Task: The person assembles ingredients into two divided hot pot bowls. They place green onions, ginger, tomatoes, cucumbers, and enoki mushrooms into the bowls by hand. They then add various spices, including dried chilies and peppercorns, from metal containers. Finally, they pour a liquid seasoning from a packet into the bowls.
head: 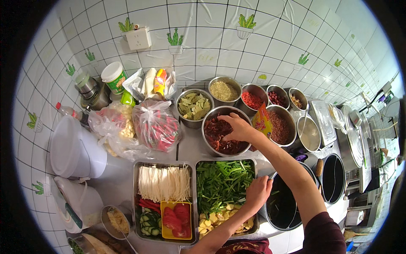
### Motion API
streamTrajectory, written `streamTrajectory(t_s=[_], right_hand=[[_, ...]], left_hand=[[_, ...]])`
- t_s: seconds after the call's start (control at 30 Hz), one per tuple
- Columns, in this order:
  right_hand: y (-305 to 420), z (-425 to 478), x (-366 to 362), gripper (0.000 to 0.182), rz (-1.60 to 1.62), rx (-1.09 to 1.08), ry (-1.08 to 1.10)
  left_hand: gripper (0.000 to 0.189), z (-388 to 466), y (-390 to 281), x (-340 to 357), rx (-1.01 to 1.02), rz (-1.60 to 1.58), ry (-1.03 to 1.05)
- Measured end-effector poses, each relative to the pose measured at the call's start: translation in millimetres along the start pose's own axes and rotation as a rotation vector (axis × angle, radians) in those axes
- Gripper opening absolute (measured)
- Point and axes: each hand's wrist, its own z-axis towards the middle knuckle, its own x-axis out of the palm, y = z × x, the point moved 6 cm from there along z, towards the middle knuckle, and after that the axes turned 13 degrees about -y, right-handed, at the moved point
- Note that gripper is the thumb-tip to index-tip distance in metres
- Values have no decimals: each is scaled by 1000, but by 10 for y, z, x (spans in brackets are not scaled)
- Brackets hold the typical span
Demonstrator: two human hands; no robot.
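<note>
My right hand (236, 127) reaches into a steel bowl of dried red chilies (219, 139), fingers and thumb spread and the tips among the chilies. Lower down, my left hand (259, 192) is closed on a dark-ended handle (270, 179) beside the rim of a dark pot (282, 206); what the handle belongs to is hidden. That hand is over the right edge of a steel tray (257, 166) holding cut green stalks (222, 181) and sliced ginger-like pieces (211, 220). A second tray (135, 190) holds enoki mushrooms (163, 184), cucumber slices (149, 222) and a yellow container of tomato pieces (177, 219).
Steel bowls of bay leaves (194, 106), red berries (252, 99) and other spices line the wall. Plastic bags (157, 125) and a white bucket (74, 149) stand left. A spoon rests in a bowl (115, 222) lower left. Another dark pot (331, 179) is at right.
</note>
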Motion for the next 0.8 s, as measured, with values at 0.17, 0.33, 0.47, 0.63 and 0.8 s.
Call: streamTrajectory(t_s=[0.17, 0.33, 0.47, 0.63, 0.8], right_hand=[[13, 120, 441, 101, -126, 227, 72], [187, 160, 312, 17, -118, -12, -144], [147, 114, 1, 11, 31, -46, -300], [-24, -79, -204, 12, 301, 188, -513], [-273, -357, -252, 10, 1117, 710, -466]], left_hand=[[17, -8, 20, 34, 20, -45, -9], [18, 5, -52, -22, 5, -76, -5], [22, -24, 16, 31, -16, 35, 43], [23, -4, -21, 15, -47, 10, 83], [26, 1, 12, 26, -49, 23, 88]])
